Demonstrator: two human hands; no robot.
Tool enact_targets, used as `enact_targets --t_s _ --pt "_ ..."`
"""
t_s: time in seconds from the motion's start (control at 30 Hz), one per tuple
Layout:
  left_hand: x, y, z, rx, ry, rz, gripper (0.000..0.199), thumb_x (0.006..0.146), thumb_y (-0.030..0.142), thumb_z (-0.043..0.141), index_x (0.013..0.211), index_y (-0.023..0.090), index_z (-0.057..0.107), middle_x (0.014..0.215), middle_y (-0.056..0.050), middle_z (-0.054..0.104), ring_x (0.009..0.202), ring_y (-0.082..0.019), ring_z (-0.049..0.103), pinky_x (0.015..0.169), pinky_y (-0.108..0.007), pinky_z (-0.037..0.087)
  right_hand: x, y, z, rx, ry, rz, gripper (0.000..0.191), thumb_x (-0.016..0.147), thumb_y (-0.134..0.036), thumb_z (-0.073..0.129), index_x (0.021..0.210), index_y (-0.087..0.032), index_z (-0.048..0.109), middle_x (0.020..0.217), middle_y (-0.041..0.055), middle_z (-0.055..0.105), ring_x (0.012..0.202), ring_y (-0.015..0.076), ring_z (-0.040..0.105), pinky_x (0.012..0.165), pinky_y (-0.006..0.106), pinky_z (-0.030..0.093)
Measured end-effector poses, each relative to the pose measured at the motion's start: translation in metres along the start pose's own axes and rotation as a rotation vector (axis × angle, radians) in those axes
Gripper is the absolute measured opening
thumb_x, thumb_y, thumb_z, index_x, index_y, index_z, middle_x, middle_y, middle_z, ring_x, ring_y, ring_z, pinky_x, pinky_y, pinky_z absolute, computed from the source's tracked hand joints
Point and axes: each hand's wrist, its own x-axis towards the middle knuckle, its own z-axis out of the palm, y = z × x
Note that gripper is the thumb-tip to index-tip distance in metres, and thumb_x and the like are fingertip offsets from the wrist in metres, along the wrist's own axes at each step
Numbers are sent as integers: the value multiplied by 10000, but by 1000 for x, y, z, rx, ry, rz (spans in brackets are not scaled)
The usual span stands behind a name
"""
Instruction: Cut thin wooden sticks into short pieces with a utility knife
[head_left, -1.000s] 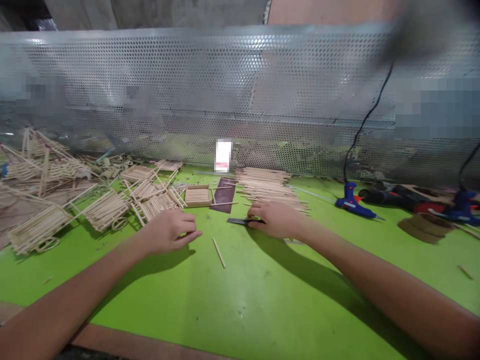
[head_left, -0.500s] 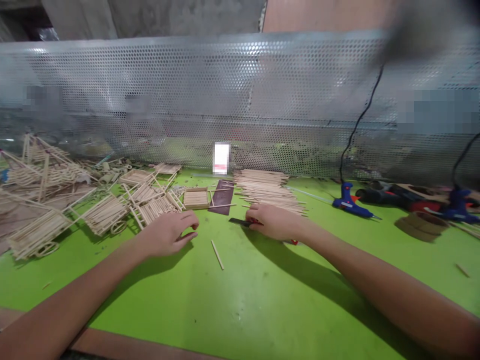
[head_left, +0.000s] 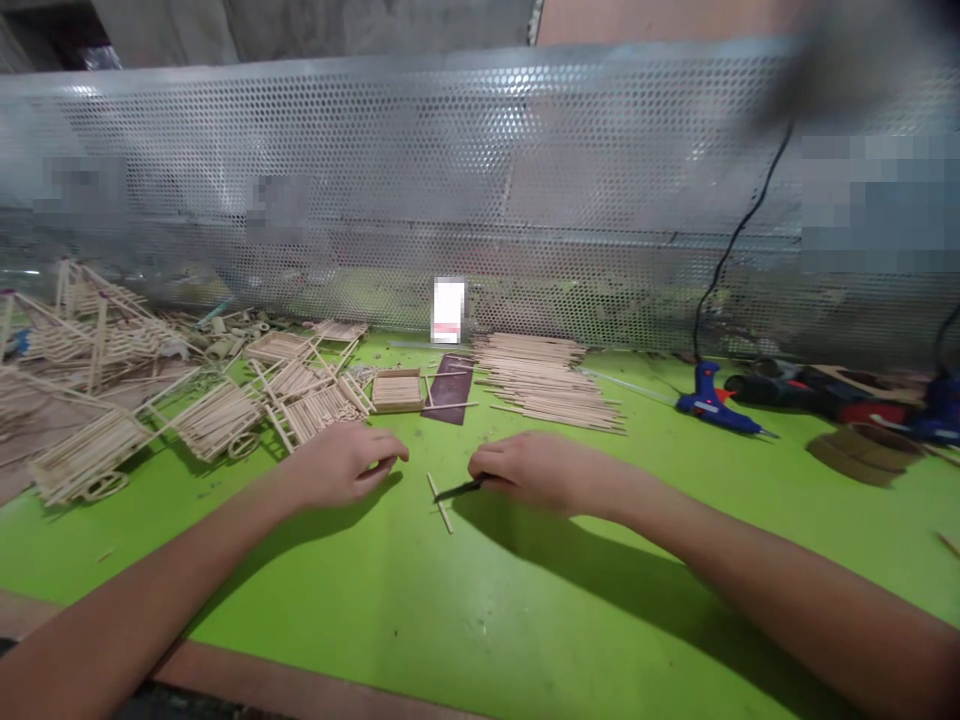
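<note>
In my right hand (head_left: 536, 470) is a utility knife (head_left: 459, 490), its dark blade pointing left. The blade's tip is over a short thin wooden stick (head_left: 441, 505) lying on the green tabletop; whether it touches the stick I cannot tell. My fingers hide the knife's handle. To the left of that stick hovers my left hand (head_left: 345, 465), fingers loosely curved, a small gap at the thumb, nothing visible in it. Just beyond the left hand are a small wooden tray filled with short sticks (head_left: 397, 392) and a dark brown sheet (head_left: 452, 385).
Long thin sticks (head_left: 544, 375) lie piled at the back middle. Small stick-built carts (head_left: 214, 420) crowd the left. A blue glue gun (head_left: 712, 402) with a black cord and a brown tape roll (head_left: 862, 452) are on the right. A perforated metal panel (head_left: 360, 180) closes the back.
My right hand has brought the knife down and left, from near the stick pile to the short stick. My left hand's thumb and fingers are closer together. The view has shifted slightly.
</note>
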Motion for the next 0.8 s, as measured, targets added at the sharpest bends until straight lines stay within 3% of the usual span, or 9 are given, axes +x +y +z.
enact_targets --t_s 0.2,0.3,0.43,0.57,0.8 --pt "2 19 4 -59 -33 -35 277 1082 312 496 1141 202 744 968 -59 801 819 -195 736 781 -377 590 -3 -6 5 -33 11 -123 149 1044 -188 543 1060 -216 688 935 19 738 760 174 673 655 306 472" --pt "5 36 12 -137 -10 -5 316 1096 308 470 1239 175 719 1075 -94 787 918 -210 735 817 -380 607 -10 -5 20 -82 133 -196 182 996 -118 548 1104 -186 678 928 43 732 807 189 668 705 314 491" --pt "8 51 14 -117 -24 129 361 1065 245 492 1369 184 678 1324 -134 725 1158 -270 697 1021 -474 570 -28 3 47 -118 289 -328 252 959 -66 530 1149 -172 656 948 68 742 810 203 651 728 327 478" --pt "3 54 9 -152 -110 100 447 1050 221 502 1485 251 602 1504 -87 629 1335 -271 634 1169 -493 491 -39 4 59 -82 407 -315 175 1020 -133 504 1109 -167 651 920 80 739 773 200 633 680 324 453" --pt "-2 59 9 -262 -206 132 467 1070 199 474 1523 251 571 1530 -59 599 1461 -238 541 1271 -439 404 -35 -8 57 -81 407 -306 187 1046 -145 470 1073 -181 651 903 66 735 765 197 605 674 329 425"
